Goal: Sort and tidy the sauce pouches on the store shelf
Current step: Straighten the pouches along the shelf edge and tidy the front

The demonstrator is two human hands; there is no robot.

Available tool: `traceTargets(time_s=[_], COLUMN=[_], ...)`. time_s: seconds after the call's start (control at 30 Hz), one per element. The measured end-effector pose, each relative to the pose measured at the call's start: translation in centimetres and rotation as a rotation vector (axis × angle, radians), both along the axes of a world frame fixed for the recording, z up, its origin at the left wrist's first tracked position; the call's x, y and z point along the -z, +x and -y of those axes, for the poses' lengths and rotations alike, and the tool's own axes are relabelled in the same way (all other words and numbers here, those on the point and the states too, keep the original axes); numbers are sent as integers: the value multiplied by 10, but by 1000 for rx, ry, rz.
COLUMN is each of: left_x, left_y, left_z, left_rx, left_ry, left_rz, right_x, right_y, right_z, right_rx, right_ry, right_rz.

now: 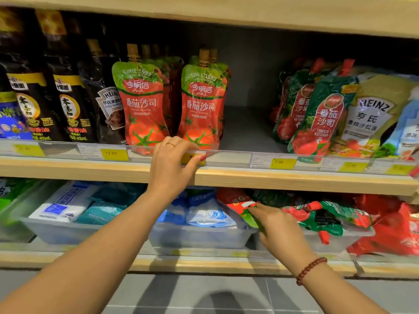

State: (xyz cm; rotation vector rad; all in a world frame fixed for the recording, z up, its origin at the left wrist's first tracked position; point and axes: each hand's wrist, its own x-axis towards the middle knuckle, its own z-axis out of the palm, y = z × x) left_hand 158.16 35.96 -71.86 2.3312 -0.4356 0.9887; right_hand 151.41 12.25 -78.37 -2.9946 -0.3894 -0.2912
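**Caller:** Hands on two levels here! Left hand (174,164) sits just below centre, on the clear plastic price rail (226,158) that fronts the pale wooden middle shelf (294,180).

**Analyst:** What's the grip?

**Caller:** Fingers are hooked over the rail's top edge and the thumb presses its front, half covering a yellow price tag (189,158). It's clamped on the rail, with a thin gold ring (170,144) on one finger.

**Analyst:** And behind it?

**Caller:** Two red-and-green spouted ketchup pouches (142,105) stand upright side by side, from eleven to twelve o'clock, with more lined up behind them. Black sesame-oil bottles (68,105) are over at nine. At two o'clock, well apart from the pair, dark green ketchup pouches (324,118) lean left against a pale Heinz dressing pouch (371,114).

**Analyst:** Right hand?

**Caller:** Right hand (278,227) is at four o'clock, reaching onto the lower shelf, with a red bead bracelet (310,269) on the wrist. Its fingertips are on a crumpled red, white and green sauce pouch (243,203) at the left edge of a jumbled red-and-green pouch heap (322,219).

**Analyst:** Pinching it?

**Caller:** I can't tell, because the back of the hand hides the fingers. At six o'clock, blue-and-white packets (208,215) lie in a clear plastic tray (199,237).
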Motion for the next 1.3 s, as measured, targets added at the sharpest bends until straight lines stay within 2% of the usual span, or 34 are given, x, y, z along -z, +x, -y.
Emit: traceTargets(time_s=[0.1, 0.23, 0.37, 0.63, 0.8, 0.9, 1.17, 1.23, 1.3], left_x=[2, 3, -3, -12, -23, -35, -59, -64, -65], left_y=[-8, -21, -27, -36, -39, -35, -22, -16, -10], left_z=[2, 10, 17, 22, 25, 22, 2, -7, -16], left_rx=[23, 209, 381, 734, 802, 793, 807, 762, 723], left_ry=[20, 28, -23, -382, -628, -655, -668, -683, -686], left_rz=[84, 111, -51, -546, -584, -573, -549, -508, -484], right_x=[-33, -79, -119, -175, -191, -192, -171, -153, -131], right_y=[3, 9, 13, 18, 21, 24, 36, 42, 48], right_z=[5, 2, -4, -27, -42, -53, -54, -45, -38], right_rx=[-30, -48, -40, -48, -113, -136, -342, -255, -169], right_ry=[-40, 18, 275, 925, 1308, 1455, 1549, 1425, 1149], right_rz=[66, 104, 119, 48, 40, 82, 133, 222, 241])
